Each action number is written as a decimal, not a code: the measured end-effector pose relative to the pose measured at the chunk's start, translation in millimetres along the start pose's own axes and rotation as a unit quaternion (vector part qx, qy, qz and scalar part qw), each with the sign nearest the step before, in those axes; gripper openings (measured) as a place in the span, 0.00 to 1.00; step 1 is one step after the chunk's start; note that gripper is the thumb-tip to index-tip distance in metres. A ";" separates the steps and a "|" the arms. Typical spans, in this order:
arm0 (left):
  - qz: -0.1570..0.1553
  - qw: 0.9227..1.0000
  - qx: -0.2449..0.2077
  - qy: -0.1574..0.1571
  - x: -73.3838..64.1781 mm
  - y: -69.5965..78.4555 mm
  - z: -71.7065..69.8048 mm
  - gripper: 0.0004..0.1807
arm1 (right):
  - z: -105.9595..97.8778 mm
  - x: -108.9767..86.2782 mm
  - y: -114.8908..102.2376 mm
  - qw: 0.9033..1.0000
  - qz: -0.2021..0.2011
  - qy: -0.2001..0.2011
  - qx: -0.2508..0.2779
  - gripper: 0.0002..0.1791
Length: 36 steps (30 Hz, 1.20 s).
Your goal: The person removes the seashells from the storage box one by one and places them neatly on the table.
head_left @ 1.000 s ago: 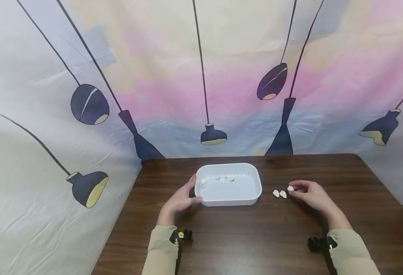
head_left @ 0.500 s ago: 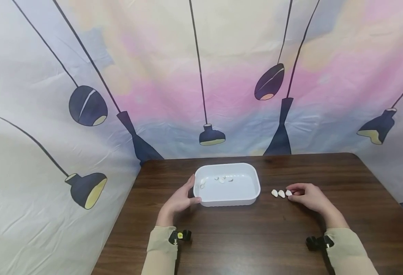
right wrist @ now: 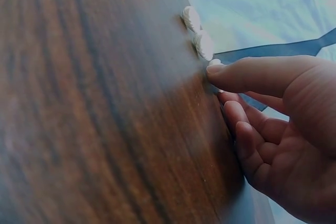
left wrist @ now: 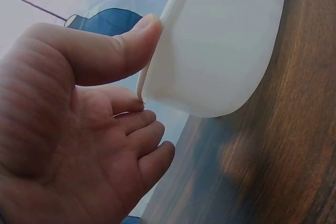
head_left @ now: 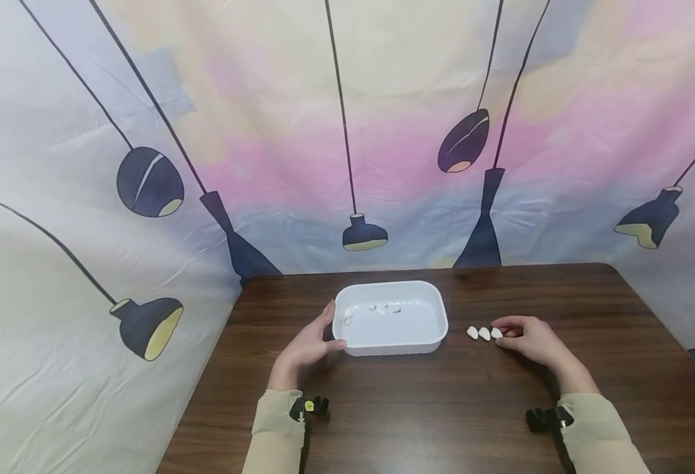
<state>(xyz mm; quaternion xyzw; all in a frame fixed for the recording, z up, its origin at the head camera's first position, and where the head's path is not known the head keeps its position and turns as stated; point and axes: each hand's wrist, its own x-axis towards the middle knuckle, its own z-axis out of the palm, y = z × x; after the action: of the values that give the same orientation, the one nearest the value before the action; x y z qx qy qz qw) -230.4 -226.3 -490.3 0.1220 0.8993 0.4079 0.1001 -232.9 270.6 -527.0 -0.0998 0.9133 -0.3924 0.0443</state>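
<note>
A white plastic tray point(head_left: 395, 350) stands on the wooden table, and my left hand point(head_left: 306, 343) grips its left end. The thumb point(left wrist: 142, 35) lies against the rim, while the index fingertip meets the same edge lower down. To the right of the tray, small white seashells form a short row: one shell point(head_left: 472, 332) at the left, another shell point(head_left: 485, 334) in the middle, and a third. My right hand point(head_left: 534, 339) pinches that third seashell point(head_left: 497, 333) at the row's right end, down at the table. In the right wrist view the thumb mostly hides it.
Several more small shells point(head_left: 381, 311) lie inside the tray, toward its back and left. The dark wooden table point(head_left: 418, 415) reaches back to a cloth backdrop point(head_left: 300, 164) printed with hanging lamps. A small black device point(head_left: 545, 419) is strapped at each wrist.
My right hand has brought its seashell slightly left and down, into line beside the other two. The left hand keeps its hold on the tray. The head view has shifted slightly.
</note>
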 end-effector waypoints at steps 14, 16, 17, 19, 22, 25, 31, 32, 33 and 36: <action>0.007 1.000 0.004 0.000 0.8 -2.0 0.3 0.54 | -0.3 -0.6 -0.5 1.000 0.016 0.001 -0.005 0.22; 0.004 1.000 0.004 -0.001 0.8 -1.8 0.3 0.55 | -0.3 -0.5 -1.0 1.000 0.017 0.002 -0.008 0.22; 0.005 1.000 0.004 -0.001 0.6 -1.7 0.3 0.54 | -0.1 -0.2 -1.1 1.000 0.019 0.004 -0.009 0.21; 0.005 1.000 0.005 -0.001 0.4 -1.1 0.1 0.55 | 0.1 0.1 -1.3 1.000 0.020 0.004 -0.008 0.21; 0.005 1.000 0.003 -0.001 -0.1 0.2 -0.2 0.54 | -0.5 0.3 -1.1 1.000 0.018 0.001 -0.009 0.20; 0.003 1.000 0.001 -0.002 0.0 0.2 -0.4 0.54 | -0.9 0.2 -1.1 1.000 0.014 -0.003 -0.007 0.21; 0.004 1.000 -0.001 0.002 0.1 -1.6 0.2 0.54 | -1.0 0.8 0.1 1.000 0.011 -0.007 0.000 0.21; 0.004 1.000 -0.002 0.002 0.0 -1.6 0.2 0.54 | -1.2 0.9 0.3 1.000 0.012 -0.007 0.000 0.22; 0.003 1.000 -0.001 0.003 0.2 -1.8 0.4 0.54 | -1.5 1.0 0.5 1.000 0.010 -0.009 0.000 0.22; 0.002 1.000 -0.002 0.002 0.3 -1.1 0.5 0.54 | -2.3 0.6 0.4 1.000 0.010 -0.012 0.004 0.22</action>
<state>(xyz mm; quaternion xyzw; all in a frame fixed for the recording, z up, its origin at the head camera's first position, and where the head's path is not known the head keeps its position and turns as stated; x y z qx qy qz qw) -230.7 -226.5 -491.5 0.1225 0.8987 0.4097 0.0976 -233.9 272.3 -525.7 -0.0947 0.9122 -0.3943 0.0594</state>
